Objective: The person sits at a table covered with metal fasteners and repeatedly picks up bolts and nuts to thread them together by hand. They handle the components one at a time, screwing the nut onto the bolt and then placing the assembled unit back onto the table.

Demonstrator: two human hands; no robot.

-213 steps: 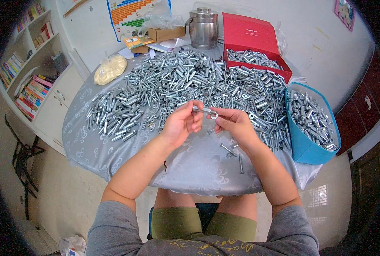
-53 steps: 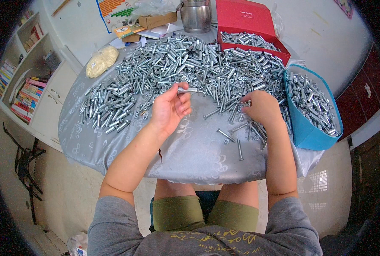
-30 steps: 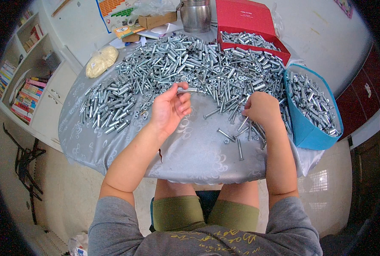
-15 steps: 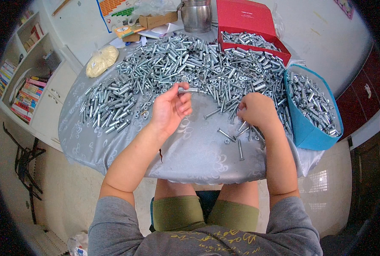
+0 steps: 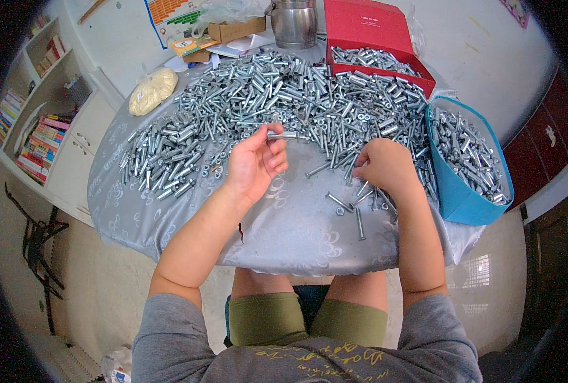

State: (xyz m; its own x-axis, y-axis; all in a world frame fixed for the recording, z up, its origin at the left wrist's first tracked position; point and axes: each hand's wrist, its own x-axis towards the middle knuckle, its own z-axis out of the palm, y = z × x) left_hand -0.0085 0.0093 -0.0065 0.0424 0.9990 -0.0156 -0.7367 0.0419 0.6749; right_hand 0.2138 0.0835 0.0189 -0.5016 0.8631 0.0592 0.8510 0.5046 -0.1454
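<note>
Bolts are the work: the left hand [image 5: 253, 167] is still pinching one silver bolt [image 5: 284, 135] at its fingertips above the tabletop [image 5: 284, 223], while the right hand [image 5: 386, 167], fingers curled, has drawn back slightly onto loose bolts [image 5: 354, 207] beside the heap [image 5: 277, 96], seemingly picking a mating piece.

White bookshelf [image 5: 38, 121] left; red cabinet [image 5: 548, 137] right — pale floor [image 5: 99, 287].
</note>
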